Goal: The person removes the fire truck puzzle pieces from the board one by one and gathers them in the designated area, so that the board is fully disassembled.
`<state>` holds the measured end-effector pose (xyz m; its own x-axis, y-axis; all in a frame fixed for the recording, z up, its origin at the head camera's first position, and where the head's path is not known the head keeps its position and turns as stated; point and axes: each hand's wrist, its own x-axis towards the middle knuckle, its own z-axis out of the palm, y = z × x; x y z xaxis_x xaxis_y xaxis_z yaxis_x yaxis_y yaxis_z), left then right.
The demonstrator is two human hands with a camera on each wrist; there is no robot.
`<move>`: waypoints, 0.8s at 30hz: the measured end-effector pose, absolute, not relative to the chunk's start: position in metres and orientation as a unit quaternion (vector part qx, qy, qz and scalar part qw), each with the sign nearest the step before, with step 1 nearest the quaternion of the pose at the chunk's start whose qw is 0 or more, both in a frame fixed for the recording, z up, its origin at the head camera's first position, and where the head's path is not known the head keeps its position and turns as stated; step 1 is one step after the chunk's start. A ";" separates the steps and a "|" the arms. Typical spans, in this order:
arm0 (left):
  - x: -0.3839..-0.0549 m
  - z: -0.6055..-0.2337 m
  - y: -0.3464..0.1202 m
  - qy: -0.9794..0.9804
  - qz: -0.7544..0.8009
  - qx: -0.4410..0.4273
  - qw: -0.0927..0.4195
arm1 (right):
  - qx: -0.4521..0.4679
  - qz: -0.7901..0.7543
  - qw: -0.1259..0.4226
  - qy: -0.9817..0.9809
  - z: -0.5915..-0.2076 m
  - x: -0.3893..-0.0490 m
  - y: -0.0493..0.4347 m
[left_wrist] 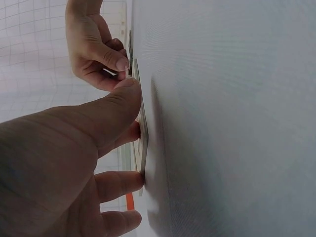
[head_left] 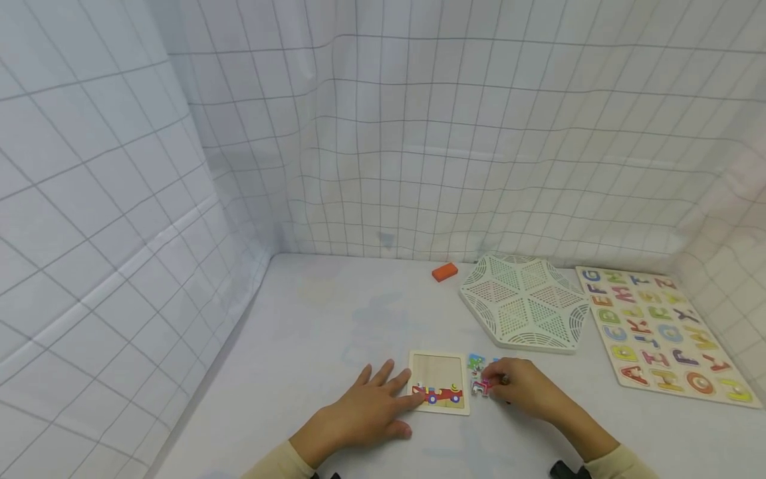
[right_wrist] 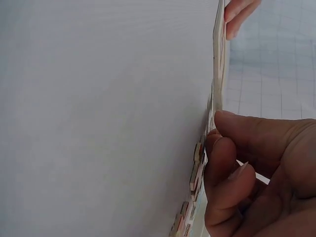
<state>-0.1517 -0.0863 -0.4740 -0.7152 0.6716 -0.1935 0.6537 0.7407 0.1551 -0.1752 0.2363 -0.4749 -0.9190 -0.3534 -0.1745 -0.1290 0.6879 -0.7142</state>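
A small square wooden puzzle board (head_left: 439, 369) lies on the table, with red vehicle pieces (head_left: 445, 395) set along its near side. My left hand (head_left: 368, 414) is spread out, its fingers resting on the board's left edge and lower left corner. Just right of the board, my right hand (head_left: 523, 389) pinches a small pink-and-white puzzle piece (head_left: 479, 388) between thumb and fingers. Blue and green loose pieces (head_left: 475, 361) lie beside it, partly hidden by that hand. Thin pieces (right_wrist: 196, 153) also show below the right fingers in the right wrist view.
Behind the right hand lies a pale green hexagonal perforated panel (head_left: 520, 299). A wooden alphabet board (head_left: 667, 332) with coloured letters is at the far right. An orange block (head_left: 445, 271) sits near the back, before a white gridded curtain (head_left: 449, 153).
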 end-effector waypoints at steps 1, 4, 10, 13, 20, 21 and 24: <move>-0.152 -0.474 -0.086 0.925 0.038 0.357 0.120 | -0.135 -0.373 0.151 0.906 -0.474 -0.175 0.236; -0.151 -0.474 -0.086 0.926 0.036 0.357 0.120 | -0.139 -0.371 0.149 0.906 -0.474 -0.175 0.236; -0.151 -0.472 -0.085 0.926 0.034 0.356 0.119 | -0.131 -0.366 0.137 0.911 -0.472 -0.177 0.235; -0.151 -0.471 -0.085 0.926 0.031 0.358 0.117 | -0.132 -0.382 0.144 0.903 -0.470 -0.178 0.232; -0.152 -0.474 -0.091 0.920 0.047 0.367 0.130 | -0.158 -0.465 0.206 0.847 -0.464 -0.183 0.204; -0.152 -0.474 -0.093 0.918 0.052 0.370 0.132 | -0.171 -0.467 0.213 0.841 -0.464 -0.184 0.197; -0.153 -0.475 -0.097 0.913 0.063 0.380 0.133 | -0.215 -0.455 0.219 0.836 -0.466 -0.184 0.175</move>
<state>-0.1530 -0.0970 -0.4752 -0.6754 0.7111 -0.1957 0.6776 0.7030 0.2161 -0.1837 0.1746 -0.4655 -0.8114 -0.5592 -0.1702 -0.1612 0.4941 -0.8543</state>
